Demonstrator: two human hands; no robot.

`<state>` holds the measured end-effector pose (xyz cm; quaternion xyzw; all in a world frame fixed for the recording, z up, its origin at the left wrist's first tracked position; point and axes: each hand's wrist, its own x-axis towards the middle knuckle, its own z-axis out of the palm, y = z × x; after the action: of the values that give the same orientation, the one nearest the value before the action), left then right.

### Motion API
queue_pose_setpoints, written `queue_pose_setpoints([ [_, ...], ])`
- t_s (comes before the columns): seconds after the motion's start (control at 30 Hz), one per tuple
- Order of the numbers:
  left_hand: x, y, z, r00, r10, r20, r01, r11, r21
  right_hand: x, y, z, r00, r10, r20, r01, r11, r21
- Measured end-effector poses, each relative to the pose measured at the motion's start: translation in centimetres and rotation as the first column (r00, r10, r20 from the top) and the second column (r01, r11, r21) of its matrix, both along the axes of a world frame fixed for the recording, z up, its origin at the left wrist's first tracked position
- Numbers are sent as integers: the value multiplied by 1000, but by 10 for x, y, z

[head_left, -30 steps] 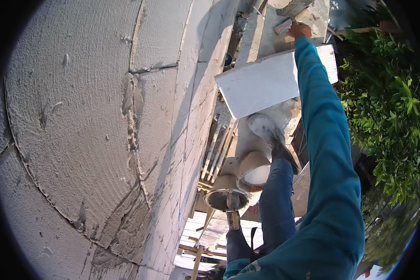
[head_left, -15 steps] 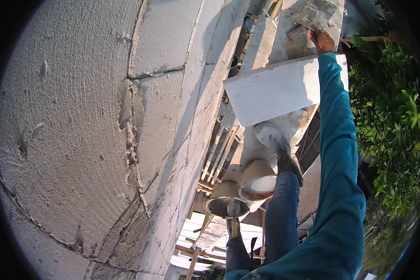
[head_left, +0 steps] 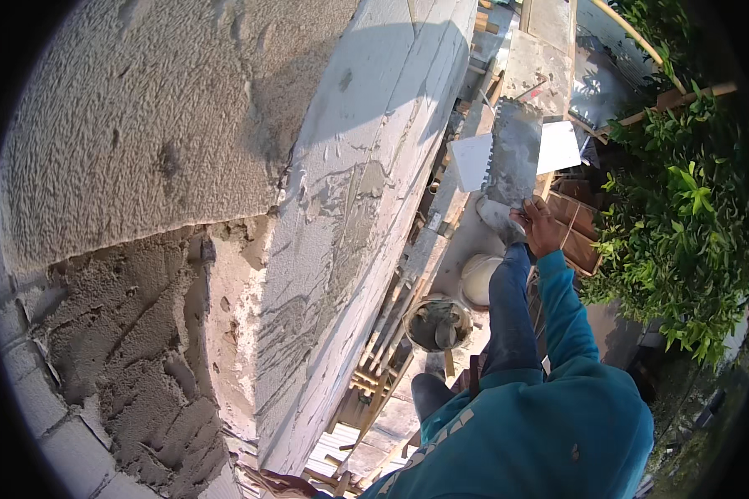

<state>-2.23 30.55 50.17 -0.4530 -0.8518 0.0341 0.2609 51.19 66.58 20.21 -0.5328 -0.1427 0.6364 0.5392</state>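
Note:
My right hand (head_left: 539,226) grips the near end of a grey notched metal plate (head_left: 516,154), its fingers closed on the edge. Teeth run along the plate's left and far edges, and dried mortar smears its face. Beneath the plate lies a white block (head_left: 560,148), partly covered by it. Low in the view, my left hand (head_left: 276,482) rests by the wall (head_left: 304,274), its fingers stretched out and seemingly holding nothing. Wet grey mortar (head_left: 133,349) coats the wall's ledge nearby, below a rough block (head_left: 158,116).
At my feet stands a bucket (head_left: 420,309) of mortar with a trowel in it. A second pale bucket (head_left: 476,279) sits beside my leg. Planks (head_left: 549,66) and bamboo poles form the narrow platform. Leafy branches (head_left: 674,208) crowd the right side.
My right hand has drawn back toward my body, bringing the notched plate up over the white block. My left hand has come into view at the lower edge. The view has shifted along the wall.

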Motion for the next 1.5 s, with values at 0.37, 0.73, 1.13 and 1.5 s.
queue_pose_setpoints([
  [0.37, -90, -82, 0, 902, -389, 186, 274, 850, 449, -108, -281, 351, 874, -166, 457, -52, 902, 429],
  [0.73, -98, -83, -1, 862, -485, 148, 371, 801, 470, -140, -403, 360, 841, -196, 504, 94, 971, 222],
  [1.13, -117, -89, -21, 840, -524, 142, 439, 809, 390, -92, -367, 51, 597, 518, 612, -82, 799, -595],
  [1.5, -146, -116, -25, 959, -107, -264, 178, 949, 262, -124, -328, -237, 279, 421, 863, -68, 905, -419],
])
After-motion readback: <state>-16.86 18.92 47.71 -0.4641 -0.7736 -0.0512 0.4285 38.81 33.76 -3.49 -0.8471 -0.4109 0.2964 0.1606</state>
